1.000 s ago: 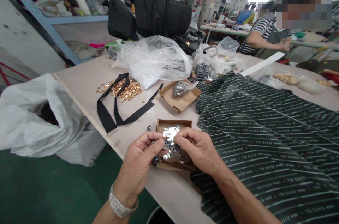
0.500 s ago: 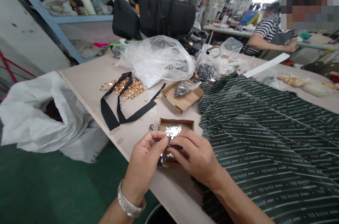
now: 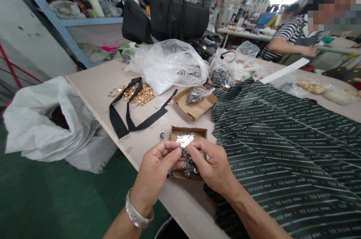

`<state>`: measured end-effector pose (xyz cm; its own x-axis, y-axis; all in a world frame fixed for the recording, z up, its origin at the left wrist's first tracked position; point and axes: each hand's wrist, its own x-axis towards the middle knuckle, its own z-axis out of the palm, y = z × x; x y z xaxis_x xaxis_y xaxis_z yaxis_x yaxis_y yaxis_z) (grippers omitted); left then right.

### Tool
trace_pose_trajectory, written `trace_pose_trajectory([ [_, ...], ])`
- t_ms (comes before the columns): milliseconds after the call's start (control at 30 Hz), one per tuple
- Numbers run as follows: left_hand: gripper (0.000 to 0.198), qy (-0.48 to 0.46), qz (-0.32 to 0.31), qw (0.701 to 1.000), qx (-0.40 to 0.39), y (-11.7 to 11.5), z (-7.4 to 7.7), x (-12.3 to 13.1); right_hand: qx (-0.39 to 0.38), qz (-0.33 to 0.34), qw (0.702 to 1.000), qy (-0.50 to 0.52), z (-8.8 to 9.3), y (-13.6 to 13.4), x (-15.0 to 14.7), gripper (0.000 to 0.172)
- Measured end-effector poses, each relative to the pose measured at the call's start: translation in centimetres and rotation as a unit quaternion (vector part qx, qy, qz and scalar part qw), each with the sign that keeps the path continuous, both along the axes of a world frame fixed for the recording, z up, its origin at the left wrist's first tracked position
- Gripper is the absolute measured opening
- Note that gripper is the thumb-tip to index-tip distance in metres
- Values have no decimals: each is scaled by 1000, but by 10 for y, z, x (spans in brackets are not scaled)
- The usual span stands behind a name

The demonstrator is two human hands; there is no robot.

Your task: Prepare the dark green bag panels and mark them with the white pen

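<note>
My left hand (image 3: 159, 167) and my right hand (image 3: 211, 162) meet over a small cardboard box (image 3: 203, 132) near the table's edge. Between their pinched fingertips is a small dark metal piece (image 3: 184, 152), too small to make out fully. Flat shiny silver pieces (image 3: 185, 138) lie in the back part of the box. Darker metal fittings (image 3: 189, 168) show in its front part, below my fingers. One small round metal piece (image 3: 161, 136) sits on the table to the left of the box.
Printed dark green fabric (image 3: 276, 148) covers the table's right side. Behind the box stand a cardboard tray (image 3: 193, 113) with a bag of metal parts, a black strap (image 3: 120, 126), gold fittings (image 3: 143, 96) and a plastic bag (image 3: 172, 66). A co-worker (image 3: 284, 39) is at the right.
My right fingers have shifted and lifted slightly, uncovering dark fittings in the front of the box. Both hands stay together at the small metal piece. The view has moved a little.
</note>
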<state>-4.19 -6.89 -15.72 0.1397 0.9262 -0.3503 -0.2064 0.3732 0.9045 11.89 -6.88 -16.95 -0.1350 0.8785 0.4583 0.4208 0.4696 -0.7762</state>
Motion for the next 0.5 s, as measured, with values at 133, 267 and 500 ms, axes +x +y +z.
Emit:
trace_pose_trajectory([
  [133, 36, -10, 1, 1000, -7, 1, 1, 1, -53, -26, 998, 31, -4, 0, -1, 19],
  [267, 38, -2, -14, 1000, -14, 2, 1, 2, -69, -29, 997, 35, -7, 0, -1, 20],
  [500, 34, 8, 1, 1000, 10, 3, 0, -1, -96, 66, 992, 55, -1, 3, 5, 19],
])
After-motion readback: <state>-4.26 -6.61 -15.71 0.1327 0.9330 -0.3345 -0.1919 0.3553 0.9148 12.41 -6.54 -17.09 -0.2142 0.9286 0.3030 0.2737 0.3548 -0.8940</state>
